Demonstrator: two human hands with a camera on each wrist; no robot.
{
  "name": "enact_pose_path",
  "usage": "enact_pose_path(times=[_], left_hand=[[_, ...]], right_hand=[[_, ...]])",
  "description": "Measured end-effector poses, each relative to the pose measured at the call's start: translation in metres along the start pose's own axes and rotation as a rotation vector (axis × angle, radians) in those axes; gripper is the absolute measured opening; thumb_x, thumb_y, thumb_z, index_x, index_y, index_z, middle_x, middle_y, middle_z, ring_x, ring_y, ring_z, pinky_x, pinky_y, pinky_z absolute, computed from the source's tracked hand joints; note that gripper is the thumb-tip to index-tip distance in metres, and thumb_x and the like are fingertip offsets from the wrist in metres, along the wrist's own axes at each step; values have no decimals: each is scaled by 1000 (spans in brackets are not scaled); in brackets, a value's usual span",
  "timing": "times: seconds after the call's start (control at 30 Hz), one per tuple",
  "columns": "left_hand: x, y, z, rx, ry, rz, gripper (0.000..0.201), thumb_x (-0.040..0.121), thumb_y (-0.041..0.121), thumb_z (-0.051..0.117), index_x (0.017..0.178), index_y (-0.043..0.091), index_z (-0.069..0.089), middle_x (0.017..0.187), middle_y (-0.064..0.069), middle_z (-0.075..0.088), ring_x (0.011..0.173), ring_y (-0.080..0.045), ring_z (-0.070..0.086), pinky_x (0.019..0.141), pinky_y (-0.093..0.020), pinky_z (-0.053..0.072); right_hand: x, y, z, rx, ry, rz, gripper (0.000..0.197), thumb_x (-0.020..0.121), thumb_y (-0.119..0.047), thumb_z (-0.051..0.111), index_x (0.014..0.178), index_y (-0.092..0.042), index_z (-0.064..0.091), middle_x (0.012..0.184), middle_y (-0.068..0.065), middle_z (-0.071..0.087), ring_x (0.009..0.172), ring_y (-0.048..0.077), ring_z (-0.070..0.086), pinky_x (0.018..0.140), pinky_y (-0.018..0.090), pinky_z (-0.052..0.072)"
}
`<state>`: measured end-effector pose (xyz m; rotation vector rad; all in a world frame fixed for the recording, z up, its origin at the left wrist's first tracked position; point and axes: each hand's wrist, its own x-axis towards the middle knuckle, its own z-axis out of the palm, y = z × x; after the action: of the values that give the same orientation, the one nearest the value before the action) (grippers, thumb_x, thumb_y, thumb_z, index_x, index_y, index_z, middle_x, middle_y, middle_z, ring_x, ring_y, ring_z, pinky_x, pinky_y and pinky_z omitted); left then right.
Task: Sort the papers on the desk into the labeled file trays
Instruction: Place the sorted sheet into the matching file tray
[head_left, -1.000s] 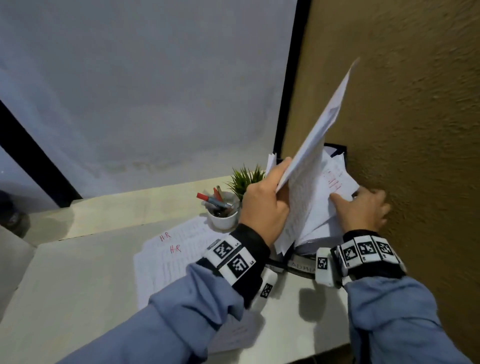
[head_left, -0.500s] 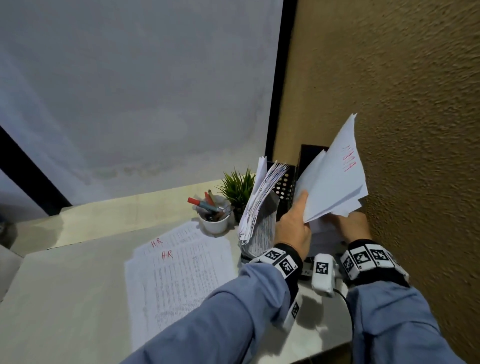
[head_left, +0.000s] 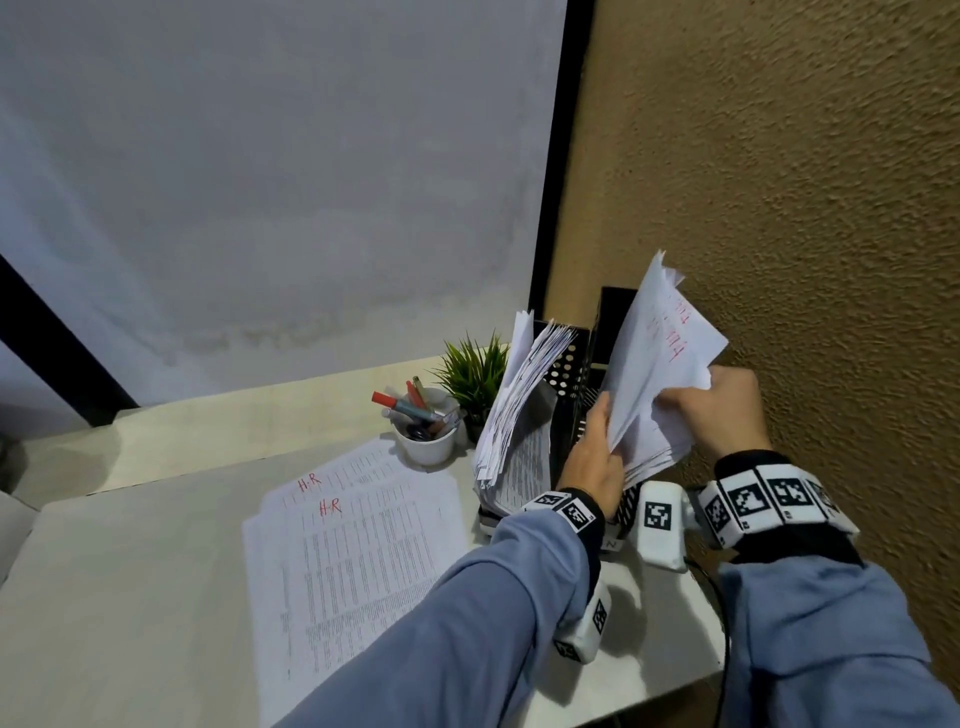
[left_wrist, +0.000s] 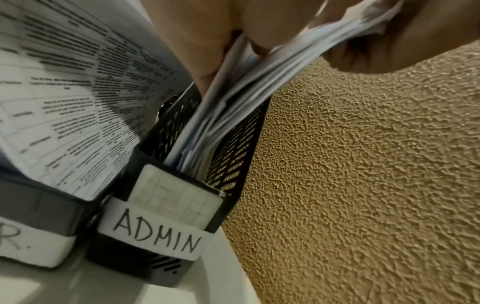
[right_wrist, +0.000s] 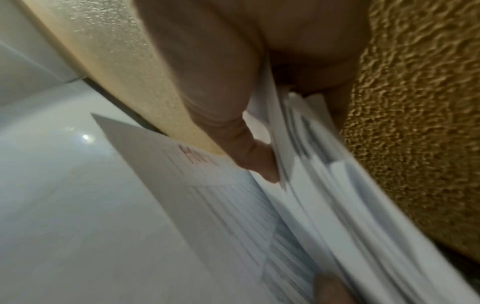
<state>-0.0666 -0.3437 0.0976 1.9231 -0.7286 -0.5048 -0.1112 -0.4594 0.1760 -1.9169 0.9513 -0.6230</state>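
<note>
A sheaf of white papers (head_left: 660, 374) with red handwriting near the top stands in the black mesh tray labelled ADMIN (left_wrist: 161, 232), the rightmost one, against the brown wall. My left hand (head_left: 597, 457) holds the sheaf's near left edge, thumb on its face. My right hand (head_left: 722, 410) grips its right edge, the thumb (right_wrist: 249, 156) pressed on the sheets (right_wrist: 324, 205). A second tray (head_left: 566, 374) just left holds a leaning, printed stack (head_left: 514, 405); its label ends in "R". Sheets marked HR (head_left: 353, 545) lie flat on the desk.
A white cup of pens and markers (head_left: 426, 431) and a small green plant (head_left: 472, 374) stand left of the trays. The textured brown wall (head_left: 779, 208) is close on the right. The desk's front edge (head_left: 649, 691) runs under my forearms.
A second ago my left hand held a sheaf up high; that stack now leans in the left tray. Both hands moved to the right sheaf and brought it down into the ADMIN tray.
</note>
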Motion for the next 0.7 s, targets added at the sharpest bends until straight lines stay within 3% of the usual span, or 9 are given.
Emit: enact_pose_path(times=[0.13, 0.23, 0.3, 0.37, 0.47, 0.53, 0.63, 0.7], left_hand=[[4, -10, -2, 110, -29, -50, 72, 89, 21, 50, 149, 19, 10, 147, -14, 35, 125, -35, 45, 103, -42, 41], [6, -17, -4, 283, -29, 16, 68, 85, 20, 60, 142, 12, 24, 138, -15, 39, 122, -33, 47, 101, -42, 42], [8, -21, -5, 286, -50, 26, 68, 84, 22, 62, 141, 11, 27, 133, -15, 41, 118, -33, 48, 99, -42, 43], [8, -21, -9, 253, -85, 14, 71, 82, 26, 63, 142, 12, 27, 133, -15, 40, 118, -34, 47, 99, -42, 43], [-9, -17, -25, 176, -67, 41, 70, 80, 33, 64, 140, 13, 34, 132, -12, 43, 117, -29, 48, 98, -38, 43], [-30, -17, -46, 94, 0, 84, 59, 83, 32, 64, 136, 16, 41, 129, -6, 48, 113, -21, 52, 94, -32, 45], [-76, -27, -88, -53, 147, 135, 29, 86, 25, 62, 114, 19, 59, 111, 0, 60, 96, -8, 58, 84, -23, 51], [-105, -53, -115, -164, 247, 59, 6, 86, 17, 63, 91, 22, 65, 90, 1, 66, 77, -4, 59, 73, -20, 51]], right_hand=[[-6, 0, 3, -213, 41, -17, 46, 71, -2, 70, 115, 0, 58, 111, 22, 64, 101, 35, 61, 83, 37, 48], [-20, 5, 9, -240, 71, -15, 74, 77, -4, 64, 142, -15, 30, 117, 21, 59, 108, 36, 55, 88, 40, 44], [-24, 6, 16, -232, 95, -74, 76, 84, -5, 55, 148, -20, 17, 121, 20, 56, 111, 35, 54, 92, 41, 43], [-23, 6, 22, -337, 55, -92, 64, 90, -5, 45, 148, -16, 21, 135, 19, 47, 121, 36, 48, 98, 43, 40], [-19, 3, 26, -466, 13, -49, 51, 92, -3, 41, 142, -7, 35, 134, 21, 45, 121, 39, 45, 98, 43, 39], [-19, -4, 27, -427, 78, -101, 47, 92, -3, 42, 139, -5, 40, 134, 22, 44, 121, 40, 44, 100, 43, 38], [-35, -21, 34, -282, 225, -408, 41, 88, -1, 47, 129, -2, 53, 125, 22, 47, 115, 37, 47, 98, 39, 38], [-57, -35, 50, -159, 242, -625, 32, 86, 1, 50, 115, -1, 63, 112, 21, 52, 104, 31, 52, 90, 32, 41]])
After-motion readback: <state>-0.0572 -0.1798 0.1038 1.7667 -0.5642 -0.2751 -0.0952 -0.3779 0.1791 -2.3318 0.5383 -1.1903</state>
